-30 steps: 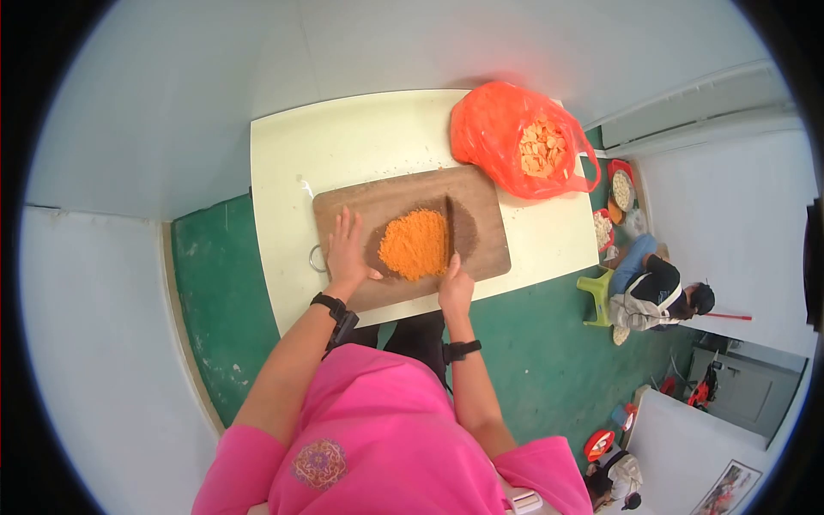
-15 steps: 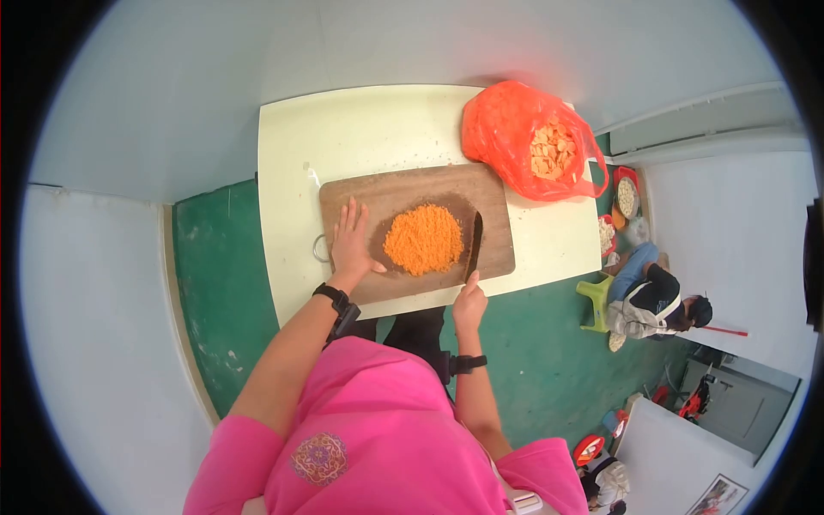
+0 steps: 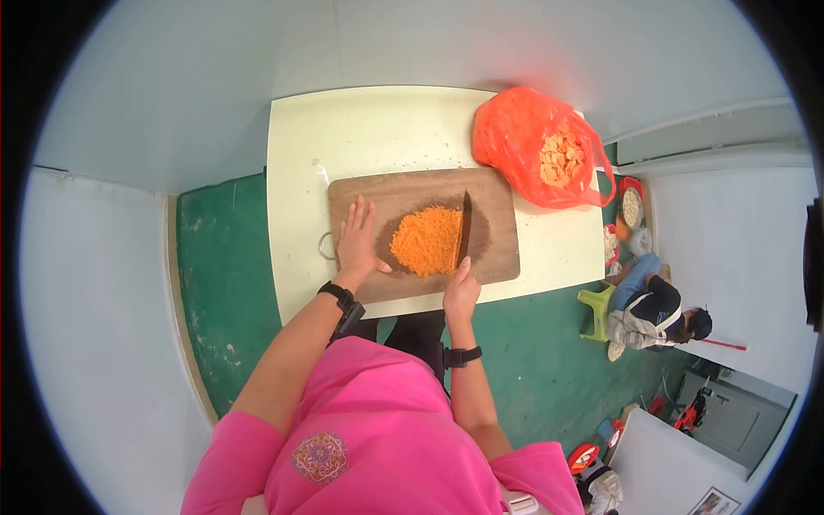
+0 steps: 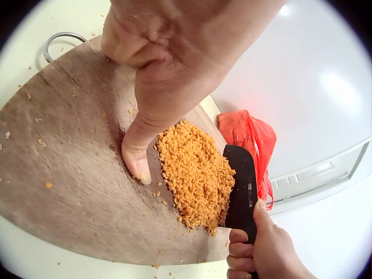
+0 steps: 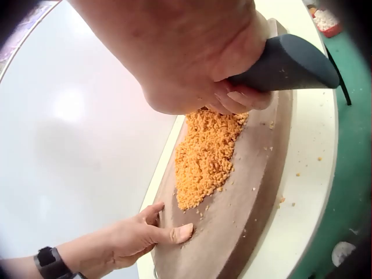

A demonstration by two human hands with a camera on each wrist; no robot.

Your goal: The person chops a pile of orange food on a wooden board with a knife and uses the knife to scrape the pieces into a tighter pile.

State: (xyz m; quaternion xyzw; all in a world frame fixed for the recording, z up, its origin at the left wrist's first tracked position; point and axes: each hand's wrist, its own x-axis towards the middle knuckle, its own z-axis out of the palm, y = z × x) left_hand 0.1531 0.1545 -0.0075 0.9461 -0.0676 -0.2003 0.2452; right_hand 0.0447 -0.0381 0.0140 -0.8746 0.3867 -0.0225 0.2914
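A pile of finely chopped orange food (image 3: 425,242), resembling carrot, lies in the middle of a wooden cutting board (image 3: 498,232). My right hand (image 3: 462,292) grips the dark handle (image 5: 285,72) of a kitchen knife (image 4: 241,186). Its broad black blade stands along the right edge of the pile, pointing away from me. My left hand (image 3: 356,245) rests on the board's left part with fingers spread, its thumb beside the pile. In the right wrist view the blade is hidden behind my right hand.
On the pale table (image 3: 296,215), a red plastic bag (image 3: 519,129) holding orange slices (image 3: 562,159) stands behind the board's right end. A metal ring (image 3: 326,246) sticks out at the board's left end. A person (image 3: 657,296) sits by a green stool (image 3: 594,311) off to the right.
The knife moved right, away from the pile, with its blade tilted, then came back left to the pile's right edge. My left hand has stayed on the board.
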